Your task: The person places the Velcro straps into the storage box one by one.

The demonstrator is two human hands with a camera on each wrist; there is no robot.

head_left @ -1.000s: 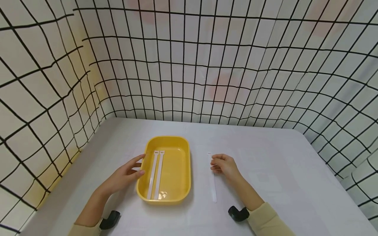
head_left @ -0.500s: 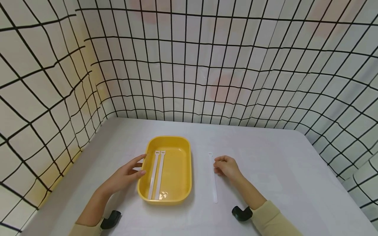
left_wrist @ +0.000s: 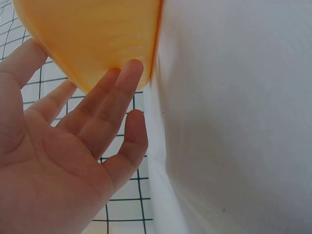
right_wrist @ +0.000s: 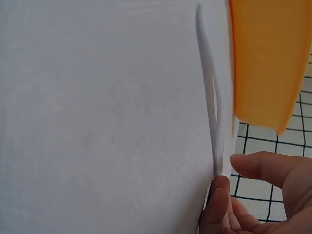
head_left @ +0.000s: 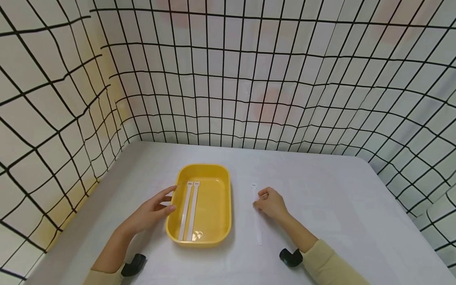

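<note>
My left hand (head_left: pixel 151 211) rests against the left side of a yellow tray (head_left: pixel 229 206), its fingers spread and relaxed. In the left wrist view, the fingertips (left_wrist: pixel 131 70) lie along the tray's outer wall. Two white cable straps (head_left: pixel 184 211) with slotted heads lie side by side lengthwise in the tray's left half. A third white cable strap (head_left: pixel 258 231) lies on the table right of the tray. My right hand (head_left: pixel 274 204) is at its upper part, thumb reaching across it. In the right wrist view the curled fingers touch the strap's edge while the thumb (right_wrist: pixel 248 163) stands apart.
A white cloth (head_left: pixel 331 206) covers the table. Black grid netting (head_left: pixel 221 79) over white sheeting encloses the back and both sides. A black wrist device (head_left: pixel 133 265) sits at the left sleeve, and another black wrist device (head_left: pixel 291 258) at the right.
My right hand first drew slightly right off the loose strap, then its thumb came back left across it. The left hand and the tray straps hold their places.
</note>
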